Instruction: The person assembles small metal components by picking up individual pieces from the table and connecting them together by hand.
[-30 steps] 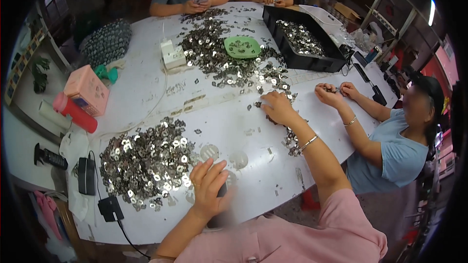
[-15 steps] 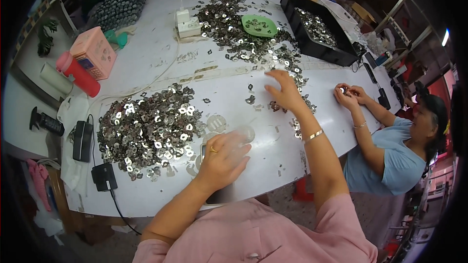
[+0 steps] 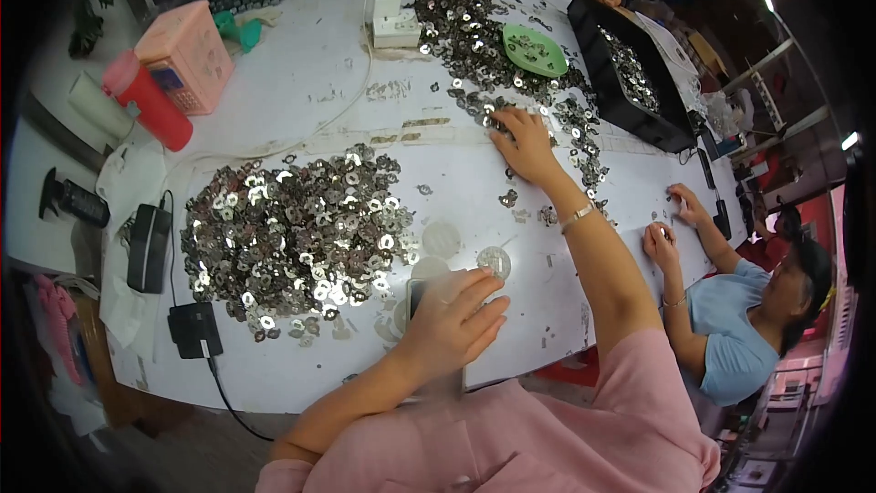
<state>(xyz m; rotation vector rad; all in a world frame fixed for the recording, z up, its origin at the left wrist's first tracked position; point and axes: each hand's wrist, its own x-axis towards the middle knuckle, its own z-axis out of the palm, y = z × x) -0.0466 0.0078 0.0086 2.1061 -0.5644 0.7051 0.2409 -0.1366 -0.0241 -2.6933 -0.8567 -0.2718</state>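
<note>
— Left grip [image 3: 449,324], how does it stand?
— Fingers stretched, slightly parted, holding nothing visible; a heap of metal pieces [image 3: 297,237] lies on the bench [image 3: 283,82] to its left.
— And the right grip [image 3: 527,148]?
— Spread, its fingertips at scattered pieces [image 3: 473,106] just ahead. The step looks like a reach; the next move would call for curled fingers.

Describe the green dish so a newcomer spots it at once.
On the white table, find the far pile of metal pieces, beyond the wearer's right hand and left of the deep black bin. The green dish sits among those pieces, with a few more inside. Its light green colour and shallow, rounded-square shape set it apart from the metal and the bin.
</note>
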